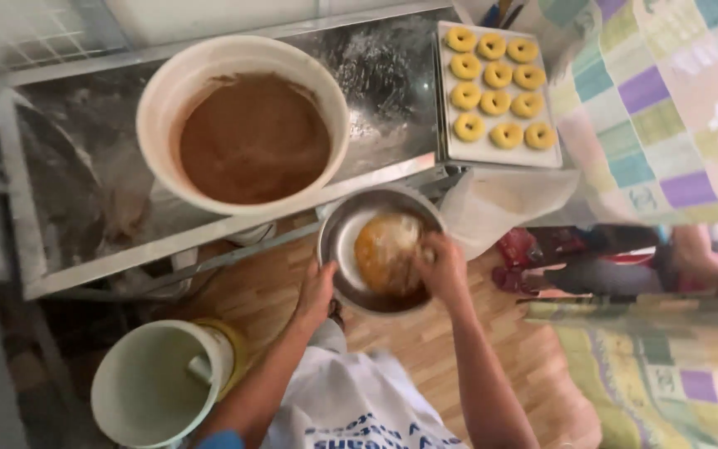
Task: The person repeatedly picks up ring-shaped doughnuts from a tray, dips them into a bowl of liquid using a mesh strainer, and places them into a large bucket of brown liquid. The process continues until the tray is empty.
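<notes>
Dough [386, 249] sits in a metal bowl [344, 241] below the table [85, 166] edge, near the tray of ring-shaped pieces [498, 87]; the right hand [442, 270] presses into it, fingers curled on the lump; the left hand [317, 293] grips the bowl's rim; steadying the bowl firmly likely keeps kneading even.

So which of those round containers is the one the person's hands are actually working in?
The metal bowl, nearest the person: the left hand grips its rim and the right hand presses the yellow dough inside. Both white buckets sit untouched.
</notes>
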